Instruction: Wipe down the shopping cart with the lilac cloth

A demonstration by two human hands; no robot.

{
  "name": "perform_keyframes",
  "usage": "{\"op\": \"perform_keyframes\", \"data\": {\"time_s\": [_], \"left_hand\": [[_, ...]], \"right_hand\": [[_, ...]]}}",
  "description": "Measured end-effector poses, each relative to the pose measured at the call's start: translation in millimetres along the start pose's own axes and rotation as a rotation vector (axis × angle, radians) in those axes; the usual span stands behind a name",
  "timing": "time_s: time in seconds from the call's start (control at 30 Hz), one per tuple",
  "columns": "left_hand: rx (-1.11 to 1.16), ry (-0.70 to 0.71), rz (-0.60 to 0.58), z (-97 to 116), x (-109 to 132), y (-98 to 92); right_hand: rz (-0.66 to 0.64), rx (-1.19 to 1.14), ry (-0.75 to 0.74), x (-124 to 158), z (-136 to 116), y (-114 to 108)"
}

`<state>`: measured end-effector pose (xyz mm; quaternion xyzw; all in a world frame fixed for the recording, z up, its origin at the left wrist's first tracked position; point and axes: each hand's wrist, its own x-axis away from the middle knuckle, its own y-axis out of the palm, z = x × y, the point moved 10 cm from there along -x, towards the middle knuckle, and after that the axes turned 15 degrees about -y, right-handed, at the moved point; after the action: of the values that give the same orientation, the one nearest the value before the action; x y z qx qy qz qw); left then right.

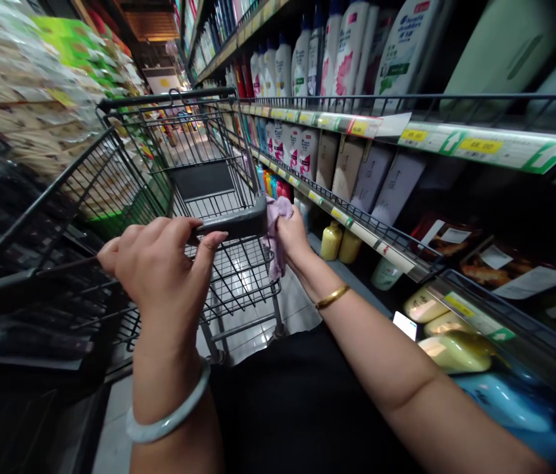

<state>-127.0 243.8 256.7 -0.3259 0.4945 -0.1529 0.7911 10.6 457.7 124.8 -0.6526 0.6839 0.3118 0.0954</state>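
Observation:
A grey-black wire shopping cart stands right in front of me. My left hand is closed around its handle, fingers over the top and thumb on the near side. At the handle's right end, my right hand grips a lilac cloth. The cloth is bunched at the hand, and part of it hangs down beside the cart's corner. Some of the right fingers are hidden behind the cloth. Through the wire mesh, the tiled floor shows below the basket.
Shelves of shampoo bottles run along the right, with price rails jutting near my right arm. Lower down lie yellow bottles and a blue pack. Stacked plastic-wrapped packs line the left. The aisle stretches ahead.

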Motion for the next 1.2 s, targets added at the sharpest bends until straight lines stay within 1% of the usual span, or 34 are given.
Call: {"op": "perform_keyframes", "data": {"time_s": [0.03, 0.13, 0.17, 0.2, 0.23, 0.27, 0.37, 0.4, 0.43, 0.47, 0.57, 0.6, 0.63, 0.67, 0.7, 0.73, 0.8, 0.83, 0.87, 0.9, 0.93, 1.0, 1.03, 1.07, 1.1, 1.13, 1.2], "left_hand": [[0.006, -0.001, 0.002, 0, 0, -0.3], [0.019, -0.002, 0.012, 0, 0, -0.7], [0.02, -0.002, 0.014, 0, 0, -0.6], [0.02, -0.003, 0.015, 0, 0, -0.4], [0.018, -0.003, 0.014, 0, 0, -0.2], [0.016, -0.002, 0.012, 0, 0, 0.0], [0.005, -0.001, 0.008, 0, 0, -0.2], [0.003, -0.001, 0.007, 0, 0, -0.5], [0.003, -0.003, 0.008, -1, 0, -0.9], [0.004, -0.003, 0.008, -1, 0, -1.3], [0.008, 0.001, 0.009, -1, 0, -1.2], [0.008, 0.001, 0.007, -1, 0, -0.6], [0.007, 0.0, 0.006, -1, 0, 0.0], [0.007, -0.002, 0.006, -1, 0, 0.5], [0.006, -0.004, 0.006, 0, 0, 0.9], [0.005, -0.005, 0.007, 0, 0, 1.1], [0.004, -0.005, 0.008, 0, 0, 1.3], [0.003, -0.007, 0.006, 0, 0, 1.3], [0.002, -0.008, 0.004, 0, 0, 1.4], [0.003, -0.008, 0.003, 0, 0, 1.3], [0.005, -0.009, 0.002, 0, 0, 1.2], [0.01, -0.007, 0.001, -1, 0, 1.0], [0.013, -0.005, 0.001, -1, 0, 0.9], [0.016, -0.004, 0.002, -1, 1, 0.7], [0.018, -0.004, 0.003, -1, 0, 0.4], [0.019, -0.006, 0.003, -1, 0, 0.2], [0.015, -0.011, -0.002, 0, 0, 0.0]], "right_hand": [[0.02, -0.01, -0.042, -3, -12, -2], [0.072, -0.059, -0.293, -14, -73, -6], [0.071, -0.071, -0.366, -15, -89, -5], [0.065, -0.076, -0.41, -14, -98, -5], [0.056, -0.072, -0.418, -13, -98, -3], [0.048, -0.06, -0.389, -11, -90, -2], [0.062, 0.002, -0.165, -4, -44, -4], [0.071, 0.018, -0.115, -1, -34, -5], [0.075, 0.022, -0.111, -1, -34, -6], [0.072, 0.015, -0.154, -2, -43, -6], [0.02, -0.043, -0.377, -7, -94, -3], [0.001, -0.057, -0.415, -8, -106, -1], [-0.013, -0.066, -0.428, -9, -112, 0], [-0.017, -0.07, -0.424, -9, -112, 0], [-0.014, -0.069, -0.401, -9, -106, 0], [-0.005, -0.063, -0.354, -8, -93, 0], [0.016, -0.036, -0.208, -4, -62, -1], [0.024, -0.021, -0.145, -2, -49, -2], [0.024, -0.009, -0.114, 0, -44, -2], [0.02, -0.005, -0.127, 0, -47, -2], [0.014, -0.007, -0.18, -1, -57, -2], [-0.011, -0.024, -0.32, -3, -86, -2], [-0.022, -0.031, -0.367, -5, -96, -1], [-0.029, -0.036, -0.391, -6, -101, -1], [-0.029, -0.039, -0.393, -7, -100, -1], [-0.026, -0.043, -0.375, -7, -95, -1], [-0.014, -0.053, -0.294, -7, -74, -1]]}}
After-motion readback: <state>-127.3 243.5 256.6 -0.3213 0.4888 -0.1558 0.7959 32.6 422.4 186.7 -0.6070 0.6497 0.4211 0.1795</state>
